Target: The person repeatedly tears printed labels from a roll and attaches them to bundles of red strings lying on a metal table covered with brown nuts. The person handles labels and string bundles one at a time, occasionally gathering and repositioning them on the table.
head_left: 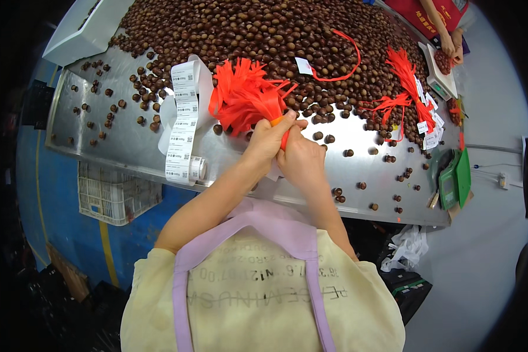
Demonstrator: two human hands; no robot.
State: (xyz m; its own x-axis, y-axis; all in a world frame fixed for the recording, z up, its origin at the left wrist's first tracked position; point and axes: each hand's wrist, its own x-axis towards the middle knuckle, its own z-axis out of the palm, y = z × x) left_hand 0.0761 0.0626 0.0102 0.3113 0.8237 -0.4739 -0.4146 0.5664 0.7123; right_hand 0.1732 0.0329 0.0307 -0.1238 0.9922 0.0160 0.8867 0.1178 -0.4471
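A bundle of flat red strips [243,97] fans out over the table's near middle, its gathered end orange-red. My left hand [268,138] is closed around that gathered end, thumb on top. Close against it, my right hand [302,158] has its fingers curled at the lower tip of the bundle; what its fingertips pinch is partly hidden. A strip of white printed labels [182,126] lies left of the bundle, running from a roll down to the table edge. Beyond my hands, one red strip [356,61] with a white tag [303,66] rests on a heap of round brown nuts [252,35].
The metal table [129,138] carries loose nuts. A white bin [88,32] stands far left; more tagged red strips [408,76] lie right. A green device [453,179] sits near the right corner. Another person's hands [452,47] hold a nut-filled red net bag [443,61] above a scale [440,79].
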